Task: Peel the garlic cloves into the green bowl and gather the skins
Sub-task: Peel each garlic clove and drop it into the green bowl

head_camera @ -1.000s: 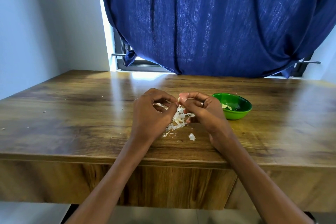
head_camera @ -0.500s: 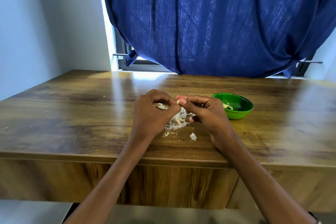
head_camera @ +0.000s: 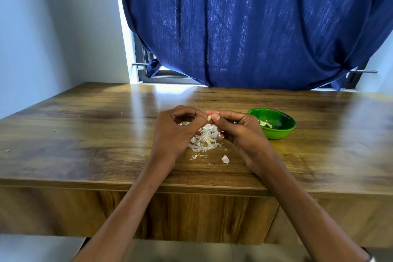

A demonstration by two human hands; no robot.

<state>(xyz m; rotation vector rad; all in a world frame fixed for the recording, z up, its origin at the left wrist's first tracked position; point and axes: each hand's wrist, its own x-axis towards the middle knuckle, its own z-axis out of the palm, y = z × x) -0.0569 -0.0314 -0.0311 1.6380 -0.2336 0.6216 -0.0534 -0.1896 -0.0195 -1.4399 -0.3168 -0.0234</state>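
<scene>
Since the earlier frame, both hands stay over the skin pile (head_camera: 205,139). Right hand (head_camera: 238,132) pinches a garlic clove (head_camera: 209,118) between thumb and fingers; my left hand (head_camera: 176,132) curls against it. Green bowl (head_camera: 282,132), holding peeled cloves (head_camera: 265,124), sits beyond, right.

The skins (head_camera: 205,139) lie piled on the desk (head_camera: 85,134), between both hands. The bowl (head_camera: 274,124) sits at two o'clock from the pile, peeled cloves (head_camera: 265,124) inside. One loose skin (head_camera: 225,159) lies at five o'clock.
</scene>
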